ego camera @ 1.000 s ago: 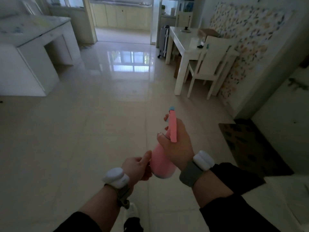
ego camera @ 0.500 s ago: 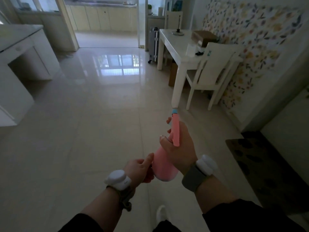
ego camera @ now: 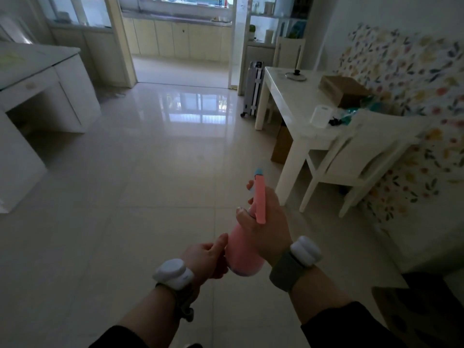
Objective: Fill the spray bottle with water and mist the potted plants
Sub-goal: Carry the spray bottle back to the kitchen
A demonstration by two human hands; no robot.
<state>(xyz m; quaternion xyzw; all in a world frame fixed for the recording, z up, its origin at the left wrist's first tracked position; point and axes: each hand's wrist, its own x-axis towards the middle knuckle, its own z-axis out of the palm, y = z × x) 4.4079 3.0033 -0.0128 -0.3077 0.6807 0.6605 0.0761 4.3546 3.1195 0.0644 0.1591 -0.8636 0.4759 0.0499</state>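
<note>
- Two hands carry a pink spray bottle (ego camera: 244, 249) at the lower centre of the frame, held out over a glossy tiled floor (ego camera: 140, 187) in a dim room.
- The right hand (ego camera: 266, 222) is wrapped around the bottle's neck and sprayer head, thumb laid along the near side — a full, closed grip; whether a finger rests on the trigger cannot be told.
- The left hand (ego camera: 206, 257) cups the rounded base from the left, thumb up against the pink wall and fingers curled beneath it.
- The nozzle's pale blue tip (ego camera: 258, 171) points up and away, towards the white table (ego camera: 296, 101) at centre right.
- Whether the bottle holds water cannot be read — its body is opaque and the light is poor.
- No sink or tap can be made out; a doorway (ego camera: 180, 46) at upper centre opens on a run of cabinets (ego camera: 175, 38) and a counter, a likely place to fill up.
- Only a small green plant (ego camera: 251, 28) shows, on a shelf at upper centre right, well apart from the bottle; it is too small to say more.
- By this view no misting is under way — no spray is visible — so watering the plants appears to be wholly ahead, and perhaps the filling too.
- The table carries a brown box (ego camera: 344, 89), a white roll (ego camera: 321, 116) and a pan lid (ego camera: 295, 76); a white chair (ego camera: 364, 156) stands beside it.
</note>
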